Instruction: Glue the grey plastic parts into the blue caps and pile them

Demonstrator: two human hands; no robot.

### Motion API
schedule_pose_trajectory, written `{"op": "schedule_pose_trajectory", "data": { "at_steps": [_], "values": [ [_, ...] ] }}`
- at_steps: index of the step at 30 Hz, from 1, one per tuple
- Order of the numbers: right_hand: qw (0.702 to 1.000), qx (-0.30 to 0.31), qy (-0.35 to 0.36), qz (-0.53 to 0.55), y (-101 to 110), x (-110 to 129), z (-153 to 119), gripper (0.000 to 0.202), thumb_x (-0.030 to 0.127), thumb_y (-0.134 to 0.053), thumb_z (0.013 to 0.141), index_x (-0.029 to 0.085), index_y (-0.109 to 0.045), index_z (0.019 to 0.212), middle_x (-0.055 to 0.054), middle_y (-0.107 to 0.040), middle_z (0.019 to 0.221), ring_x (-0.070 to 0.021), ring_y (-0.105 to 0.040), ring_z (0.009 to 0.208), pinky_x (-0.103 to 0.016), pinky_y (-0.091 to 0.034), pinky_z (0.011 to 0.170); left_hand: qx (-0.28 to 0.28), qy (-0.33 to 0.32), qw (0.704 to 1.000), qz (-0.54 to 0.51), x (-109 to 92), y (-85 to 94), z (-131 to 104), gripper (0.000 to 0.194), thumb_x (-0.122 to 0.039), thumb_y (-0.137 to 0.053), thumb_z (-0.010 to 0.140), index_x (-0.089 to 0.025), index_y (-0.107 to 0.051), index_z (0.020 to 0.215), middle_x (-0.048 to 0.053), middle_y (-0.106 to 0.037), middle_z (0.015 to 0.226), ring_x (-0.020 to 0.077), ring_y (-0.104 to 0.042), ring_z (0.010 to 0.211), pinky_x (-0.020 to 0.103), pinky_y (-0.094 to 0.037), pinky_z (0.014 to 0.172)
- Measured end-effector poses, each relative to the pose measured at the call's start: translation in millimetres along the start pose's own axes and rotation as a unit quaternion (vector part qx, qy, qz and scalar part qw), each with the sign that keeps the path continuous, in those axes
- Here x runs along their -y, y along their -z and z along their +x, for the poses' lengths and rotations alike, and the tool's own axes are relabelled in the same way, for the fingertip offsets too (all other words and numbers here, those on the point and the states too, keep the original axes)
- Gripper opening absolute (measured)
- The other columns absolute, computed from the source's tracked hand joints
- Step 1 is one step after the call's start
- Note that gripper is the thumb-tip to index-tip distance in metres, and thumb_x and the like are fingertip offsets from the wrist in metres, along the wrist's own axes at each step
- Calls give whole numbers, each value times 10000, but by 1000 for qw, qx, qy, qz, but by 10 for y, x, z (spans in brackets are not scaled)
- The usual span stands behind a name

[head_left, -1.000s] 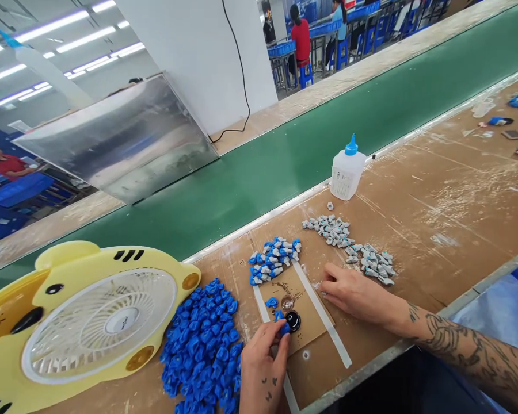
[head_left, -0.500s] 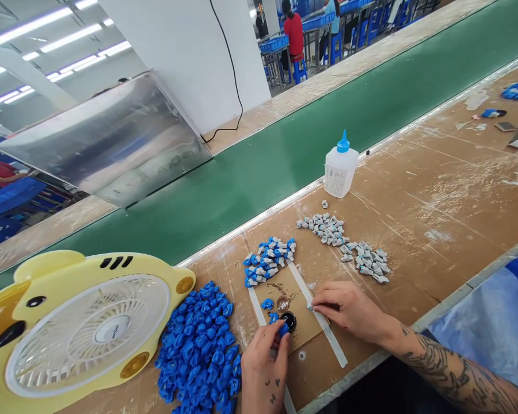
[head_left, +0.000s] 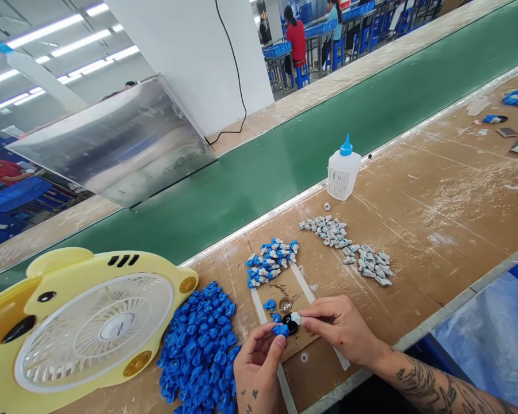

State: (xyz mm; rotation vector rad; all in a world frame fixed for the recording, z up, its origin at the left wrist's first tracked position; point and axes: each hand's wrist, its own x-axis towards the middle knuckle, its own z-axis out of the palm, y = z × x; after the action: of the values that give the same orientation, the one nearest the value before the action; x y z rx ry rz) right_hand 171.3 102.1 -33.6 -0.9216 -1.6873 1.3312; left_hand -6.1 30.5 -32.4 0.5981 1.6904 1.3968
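- Pinching a small blue piece [head_left: 280, 329] in the left grip [head_left: 259, 362], close beside the black dish [head_left: 292, 328]!
- Holding a small grey piece [head_left: 296, 318] by fingertips in the right grip [head_left: 345, 330], up against the dish.
- Probably light, firmish, easily slipped; best pinched by the outer edges.
- Partly hidden under fingertips; hard to make out contact between pieces, or dish contents.
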Motion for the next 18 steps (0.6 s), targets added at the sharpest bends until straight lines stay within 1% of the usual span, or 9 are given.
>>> {"op": "schedule_pose_trajectory", "data": {
  "at_steps": [3, 7, 9, 11, 15, 18],
  "values": [
    [1000, 2, 11, 17, -93, 27, -1, 340, 452, -624, 954, 190, -835, 903, -60, -791, 773, -156, -718, 673, -209, -537, 626, 18, 34, 999, -33, -44, -52, -12, 403, -439, -955, 470, -177, -786, 725, 75, -787, 698, 228, -743, 648, 288, -615, 604],
    [997, 0, 69, -18, -149, 64, 15, 383, 442, -559, 1001, 189, -830, 906, -70, -791, 784, -153, -722, 683, -210, -539, 650, 3, 20, 998, -58, -126, -160, -86, 403, -455, -946, 493, -179, -783, 737, 52, -766, 649, 174, -688, 560, 257, -583, 572],
    [994, 14, 96, -41, -132, 85, 37, 395, 430, -540, 1014, 181, -827, 909, -72, -782, 760, -148, -710, 665, -210, -532, 639, -1, 14, 998, -62, -168, -184, -111, 405, -457, -947, 491, -174, -782, 729, 46, -755, 624, 158, -664, 529, 250, -572, 557],
    [992, 39, 110, -50, -97, 105, 70, 387, 430, -547, 1011, 182, -825, 906, -67, -773, 733, -142, -692, 633, -208, -519, 611, 16, 15, 998, -58, -184, -172, -100, 399, -449, -949, 491, -167, -783, 719, 53, -752, 616, 163, -663, 521, 257, -572, 546],
    [991, 64, 101, -53, -73, 118, 142, 375, 437, -562, 1002, 199, -824, 879, -54, -767, 730, -141, -687, 637, -213, -512, 619, 59, 18, 997, -44, -109, -114, 5, 370, -425, -923, 551, -156, -797, 771, 88, -785, 695, 200, -711, 582, 283, -592, 567],
    [993, 63, 78, -66, -100, 89, 221, 328, 413, -579, 994, 209, -822, 914, -47, -779, 775, -145, -704, 684, -215, -519, 657, 49, -13, 999, -14, -53, -69, 108, 383, -438, -875, 609, -158, -806, 860, 110, -809, 787, 238, -750, 677, 306, -610, 602]
  ]
}}
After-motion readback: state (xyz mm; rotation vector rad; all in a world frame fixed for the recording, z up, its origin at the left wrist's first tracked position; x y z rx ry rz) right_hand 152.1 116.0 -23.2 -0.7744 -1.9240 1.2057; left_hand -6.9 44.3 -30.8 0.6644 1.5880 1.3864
